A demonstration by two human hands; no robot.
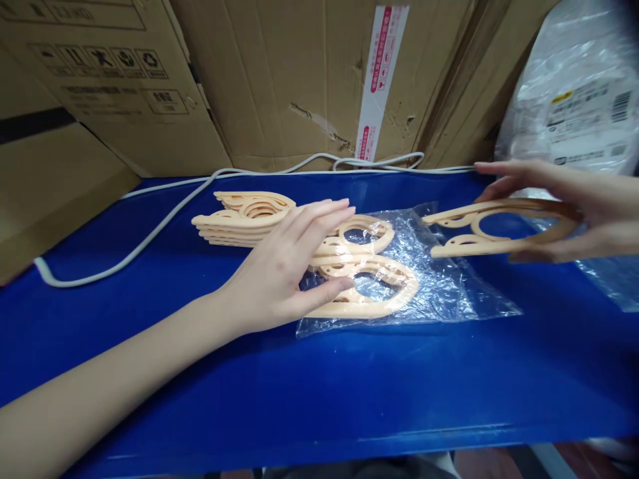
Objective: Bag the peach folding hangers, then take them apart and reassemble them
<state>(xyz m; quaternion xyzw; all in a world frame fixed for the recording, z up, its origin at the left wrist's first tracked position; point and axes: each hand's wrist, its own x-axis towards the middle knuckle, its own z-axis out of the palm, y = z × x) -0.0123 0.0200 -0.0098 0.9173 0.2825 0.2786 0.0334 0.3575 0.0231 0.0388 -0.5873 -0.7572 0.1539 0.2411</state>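
My right hand (554, 213) grips a beige folding clothes hanger (479, 249), folded up, its two arm ends pointing left above the blue surface. My left hand (294, 266) lies with fingers stretched out and thumb apart over a clear plastic bag (449, 299). Inside that bag are more beige folded hangers (394, 299), partly covered by my left hand. Just behind and left of this hand is a stack of several matching hangers (234, 223), lying flat. The tips of my left fingers seem to touch the bagged hangers.
A blue tabletop (319, 392) carries everything. Cardboard boxes (289, 66) stand along the back, with another box (54, 193) at left. A white cable (164, 229) runs along the back edge and loops left. Clear plastic packaging with a label (589, 113) sits at the right back.
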